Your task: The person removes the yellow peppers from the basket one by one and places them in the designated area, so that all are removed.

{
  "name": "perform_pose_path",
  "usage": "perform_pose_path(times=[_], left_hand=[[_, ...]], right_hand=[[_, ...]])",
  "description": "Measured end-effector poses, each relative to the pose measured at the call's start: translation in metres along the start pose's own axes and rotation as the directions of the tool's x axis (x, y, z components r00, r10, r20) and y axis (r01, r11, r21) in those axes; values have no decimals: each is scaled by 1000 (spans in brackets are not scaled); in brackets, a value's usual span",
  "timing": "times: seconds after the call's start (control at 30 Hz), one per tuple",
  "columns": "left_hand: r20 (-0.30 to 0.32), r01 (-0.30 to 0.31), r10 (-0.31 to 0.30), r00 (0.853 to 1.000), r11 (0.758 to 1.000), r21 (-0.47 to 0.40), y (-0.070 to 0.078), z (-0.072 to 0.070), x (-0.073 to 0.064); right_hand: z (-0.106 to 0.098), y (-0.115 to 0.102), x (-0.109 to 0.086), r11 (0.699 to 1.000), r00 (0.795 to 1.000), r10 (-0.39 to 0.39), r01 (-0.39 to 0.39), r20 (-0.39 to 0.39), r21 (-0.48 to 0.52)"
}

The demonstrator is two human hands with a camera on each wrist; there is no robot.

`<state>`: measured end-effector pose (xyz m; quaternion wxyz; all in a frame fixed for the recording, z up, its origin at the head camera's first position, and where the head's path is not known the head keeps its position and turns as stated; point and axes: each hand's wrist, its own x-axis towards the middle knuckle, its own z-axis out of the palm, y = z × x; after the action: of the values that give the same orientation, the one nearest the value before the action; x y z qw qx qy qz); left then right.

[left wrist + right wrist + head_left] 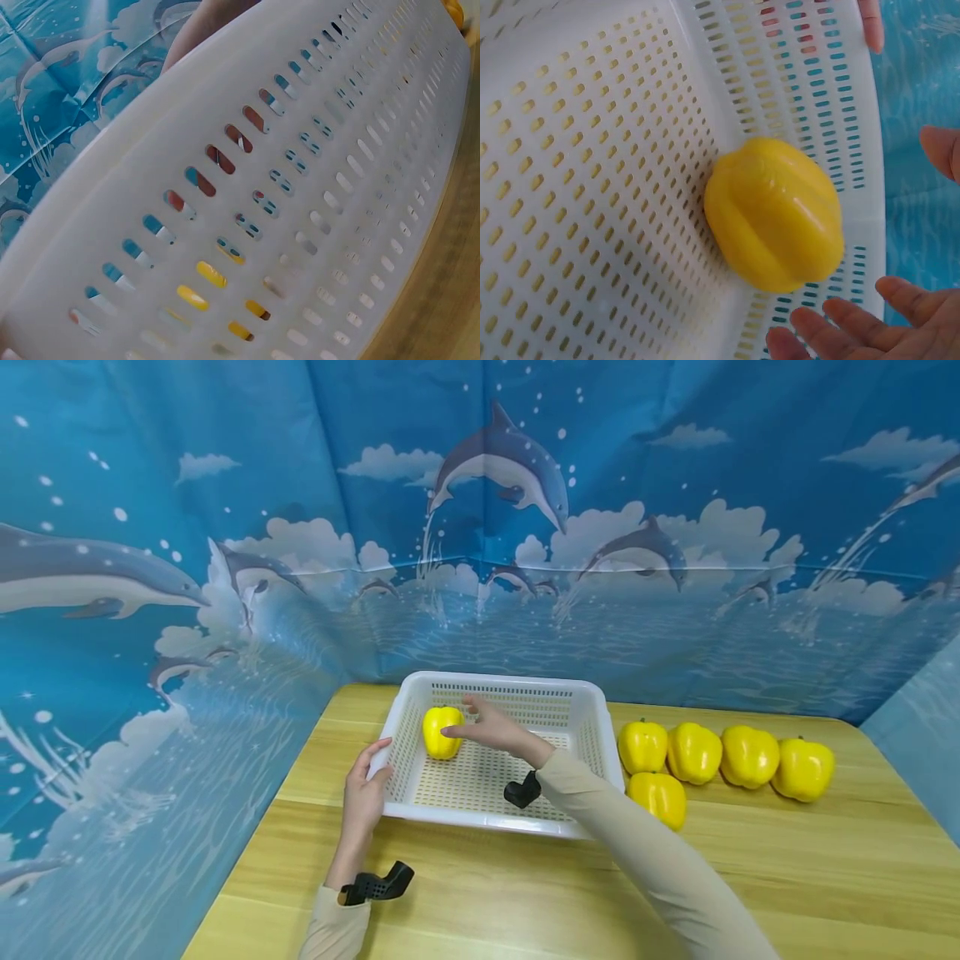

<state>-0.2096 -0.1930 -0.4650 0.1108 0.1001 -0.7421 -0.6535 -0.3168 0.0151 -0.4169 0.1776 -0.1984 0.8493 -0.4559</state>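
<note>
A white slotted plastic basket (pixel 487 824) stands on the wooden table. Inside it, near the left wall, one yellow bell pepper (pixel 441 739) rests on the slotted floor. My right hand (pixel 491 727) reaches over the basket beside that pepper. In the right wrist view its fingers (pixel 847 322) are spread, with a gap between them and the bell pepper (pixel 776 217). At the basket's left side, my left hand (pixel 365 793) touches the rim from outside with fingers and thumb apart. The left wrist view is mostly filled by the basket's outer wall (pixel 165 127).
Several yellow bell peppers (pixel 693 752) stand in a row to the right of the basket, with another pepper (pixel 657 800) in front of them, close to its right wall. Behind the table (pixel 465 893) hangs a blue dolphin-print curtain (pixel 480 627).
</note>
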Motion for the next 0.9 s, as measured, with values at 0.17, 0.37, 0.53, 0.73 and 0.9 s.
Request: perform_pose_path(times=[0.17,0.37,0.53,0.73,0.9], left_hand=[[-6,-2,2,1000,1000,-6,-1,1,1],[-9,-1,1,1000,1000,-8,0,1,2],[-4,-17,17,1000,1000,-11,0,1,1],[-5,-14,14,1000,1000,-7,0,-1,0],[-6,-8,8,1000,1000,2,0,-1,0]], right_hand=[[14,1,11,998,997,68,-69,-36,-12],[27,2,23,995,990,88,-92,-107,-38],[35,3,29,993,984,107,-114,-144,-43],[43,4,33,988,977,140,-148,-158,-38],[44,6,37,988,976,145,-153,-163,-33]])
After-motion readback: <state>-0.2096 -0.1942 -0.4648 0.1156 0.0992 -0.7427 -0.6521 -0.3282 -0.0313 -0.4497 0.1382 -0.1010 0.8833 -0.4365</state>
